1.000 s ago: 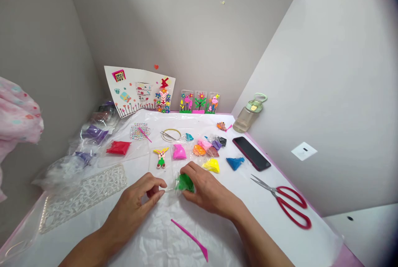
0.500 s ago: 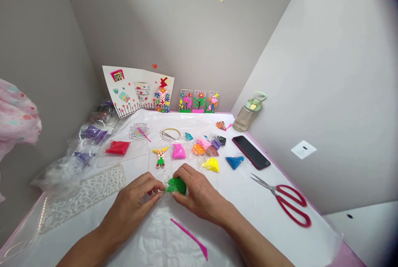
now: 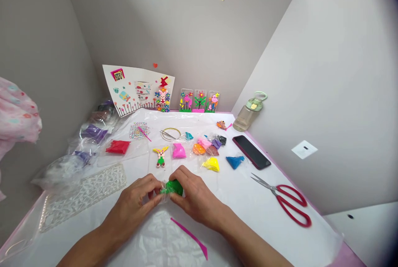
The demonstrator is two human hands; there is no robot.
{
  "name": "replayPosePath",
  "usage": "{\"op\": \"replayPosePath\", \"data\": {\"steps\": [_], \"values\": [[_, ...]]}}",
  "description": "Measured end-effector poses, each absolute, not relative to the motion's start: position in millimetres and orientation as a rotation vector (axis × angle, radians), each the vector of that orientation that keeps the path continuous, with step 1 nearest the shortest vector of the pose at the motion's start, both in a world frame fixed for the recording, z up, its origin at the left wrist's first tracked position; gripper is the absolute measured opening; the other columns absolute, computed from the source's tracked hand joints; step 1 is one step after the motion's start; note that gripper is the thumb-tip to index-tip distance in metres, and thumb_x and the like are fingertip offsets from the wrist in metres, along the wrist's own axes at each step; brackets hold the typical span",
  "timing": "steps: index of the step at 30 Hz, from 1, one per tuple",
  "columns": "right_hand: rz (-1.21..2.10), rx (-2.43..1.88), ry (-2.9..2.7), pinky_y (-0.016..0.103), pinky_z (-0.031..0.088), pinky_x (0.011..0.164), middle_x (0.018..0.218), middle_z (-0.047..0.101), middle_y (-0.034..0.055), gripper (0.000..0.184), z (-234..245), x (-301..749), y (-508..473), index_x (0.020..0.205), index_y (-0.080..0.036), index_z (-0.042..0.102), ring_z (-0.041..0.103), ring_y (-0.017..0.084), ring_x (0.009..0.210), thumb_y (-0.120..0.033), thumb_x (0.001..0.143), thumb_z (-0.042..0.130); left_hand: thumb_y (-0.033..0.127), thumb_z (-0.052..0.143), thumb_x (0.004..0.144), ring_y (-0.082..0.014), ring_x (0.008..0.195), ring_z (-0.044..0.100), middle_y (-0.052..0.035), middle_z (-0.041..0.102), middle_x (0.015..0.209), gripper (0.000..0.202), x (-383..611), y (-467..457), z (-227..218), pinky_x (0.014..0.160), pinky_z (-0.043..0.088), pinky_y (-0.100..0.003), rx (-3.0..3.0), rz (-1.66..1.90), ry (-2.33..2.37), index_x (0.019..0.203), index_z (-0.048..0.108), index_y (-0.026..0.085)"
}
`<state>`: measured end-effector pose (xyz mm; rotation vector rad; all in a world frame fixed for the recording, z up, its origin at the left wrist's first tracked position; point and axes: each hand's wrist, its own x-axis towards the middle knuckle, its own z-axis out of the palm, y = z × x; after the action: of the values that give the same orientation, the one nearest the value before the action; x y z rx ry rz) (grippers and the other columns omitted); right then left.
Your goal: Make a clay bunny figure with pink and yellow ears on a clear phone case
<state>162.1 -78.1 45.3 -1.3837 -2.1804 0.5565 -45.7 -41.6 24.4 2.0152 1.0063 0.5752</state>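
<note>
A small clear bag of green clay (image 3: 173, 186) sits on the white table sheet between both hands. My left hand (image 3: 137, 205) pinches the bag's left end with thumb and fingers closed. My right hand (image 3: 194, 198) curls over the bag's right side, fingers pressed on the green lump. A pink plastic modelling tool (image 3: 190, 237) lies just in front of my right wrist. A clay rabbit figure (image 3: 161, 156) on a clear phone case lies just beyond the hands.
Small bags of clay lie beyond: pink (image 3: 178, 151), yellow (image 3: 212, 164), blue (image 3: 234, 161), red (image 3: 117, 146). Red-handled scissors (image 3: 287, 200), a dark phone (image 3: 251, 151) and a bottle (image 3: 248, 113) are on the right. A clear patterned case (image 3: 82, 194) is on the left.
Both hands have drawn closer together and the green clay bag has shifted left toward my left hand. My right hand now squeezes it more tightly.
</note>
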Motion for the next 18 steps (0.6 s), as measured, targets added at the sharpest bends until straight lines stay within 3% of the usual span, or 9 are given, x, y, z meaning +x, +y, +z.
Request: {"op": "replayPosePath", "data": {"steps": [13, 18], "values": [[0.408, -1.267, -2.17, 0.026, 0.042, 0.072, 0.095, 0.057, 0.0028, 0.02, 34, 149, -78, 0.097, -0.021, 0.053, 0.055, 0.017, 0.086, -0.007, 0.086, 0.063, 0.027, 0.051, 0.084, -0.0171, 0.07, 0.045, 0.0042, 0.045, 0.073, 0.014, -38, -44, 37, 0.068, 0.035, -0.03, 1.869, 0.584, 1.131, 0.072, 0.046, 0.024], [0.314, -1.397, -2.038, 0.028, 0.045, 0.075, 0.1, 0.058, 0.0054, 0.017, 39, 164, -71, 0.1, -0.02, 0.054, 0.057, 0.018, 0.088, -0.008, 0.089, 0.06, 0.042, 0.062, 0.085, -0.0166, 0.071, 0.05, 0.0031, 0.052, 0.072, 0.023, -66, -40, 40, 0.067, 0.04, -0.028, 1.499, 0.387, 0.538, 0.073, 0.056, 0.023]]}}
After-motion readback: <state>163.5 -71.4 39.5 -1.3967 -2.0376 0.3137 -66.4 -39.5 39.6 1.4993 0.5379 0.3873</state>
